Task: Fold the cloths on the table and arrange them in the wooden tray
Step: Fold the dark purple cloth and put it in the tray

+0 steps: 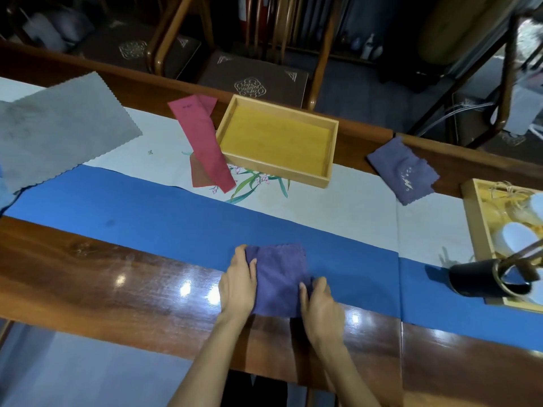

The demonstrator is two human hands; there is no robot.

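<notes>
A small folded purple cloth point(277, 279) lies at the near edge of the table, half on the blue runner point(152, 212). My left hand point(238, 284) holds its left edge, thumb on top of the cloth. My right hand point(318, 308) holds the lower right corner, thumb on top. The wooden tray point(330, 148) stands at the far side with nothing in it. A second purple cloth point(404, 168) lies crumpled to the tray's right. A folded red cloth point(202, 142) lies left of the tray, and a grey cloth point(58, 124) is spread flat at far left.
Another wooden tray point(470, 218) with white cups stands at the right edge, a black cup with tongs point(484, 279) lying in front of it. Wooden chairs point(252, 80) stand behind the table. A white painted mat point(338, 201) lies under the tray.
</notes>
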